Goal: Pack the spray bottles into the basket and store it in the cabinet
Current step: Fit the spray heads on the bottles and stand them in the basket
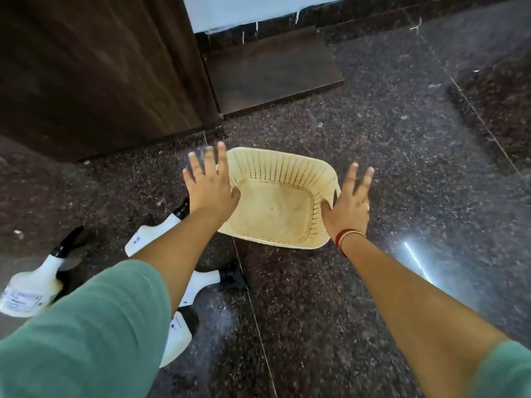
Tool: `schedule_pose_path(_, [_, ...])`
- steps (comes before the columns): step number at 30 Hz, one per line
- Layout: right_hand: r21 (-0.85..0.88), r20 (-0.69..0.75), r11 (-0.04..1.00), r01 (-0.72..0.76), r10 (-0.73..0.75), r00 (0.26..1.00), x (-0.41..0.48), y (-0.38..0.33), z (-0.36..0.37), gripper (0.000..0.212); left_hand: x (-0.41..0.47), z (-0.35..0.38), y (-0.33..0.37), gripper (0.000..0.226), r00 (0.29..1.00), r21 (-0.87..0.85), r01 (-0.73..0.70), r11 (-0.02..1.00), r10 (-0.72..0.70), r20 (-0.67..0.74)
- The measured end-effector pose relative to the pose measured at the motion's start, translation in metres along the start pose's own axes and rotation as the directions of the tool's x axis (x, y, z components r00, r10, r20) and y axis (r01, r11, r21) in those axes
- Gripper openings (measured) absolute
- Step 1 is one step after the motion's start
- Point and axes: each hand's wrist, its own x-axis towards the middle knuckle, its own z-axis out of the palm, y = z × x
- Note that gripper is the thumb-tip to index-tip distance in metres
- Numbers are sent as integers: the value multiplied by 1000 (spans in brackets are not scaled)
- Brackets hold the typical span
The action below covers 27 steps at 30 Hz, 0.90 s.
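Observation:
A cream perforated plastic basket (275, 168) sits empty on the dark speckled floor in the middle of the view. My left hand (208, 182) is at its left rim and my right hand (349, 202) at its right rim. Both have their fingers spread wide, with the thumbs just inside the rim. Several white spray bottles with black trigger heads lie on the floor at the left: one (27, 291) at far left, one (152, 235) under my left forearm, one (201, 281) nearer me. The dark wooden cabinet (86, 67) stands at upper left.
A low dark wooden plinth (273, 70) runs along the wall behind the basket. Polished granite floor (402, 168) extends to the right and front. A red bangle is on my right wrist, and green sleeves cover both upper arms.

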Motion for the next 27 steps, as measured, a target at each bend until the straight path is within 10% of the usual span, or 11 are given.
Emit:
schedule_pose_path(4, [197,58,941,-275,269,961,7,13,31,84,3,37,-5,96,952,-71,282,957,-269,149])
schedule_pose_path(13, [125,-65,974,-187,196,978,3,58,29,39,-37,56,11,85,979,-138,182,974,-166,119])
schedule_pose_path(27, [43,-55,989,-140,143,988,-31,105,21,36,-141,75,23,92,977,-352,168,921,-109,182])
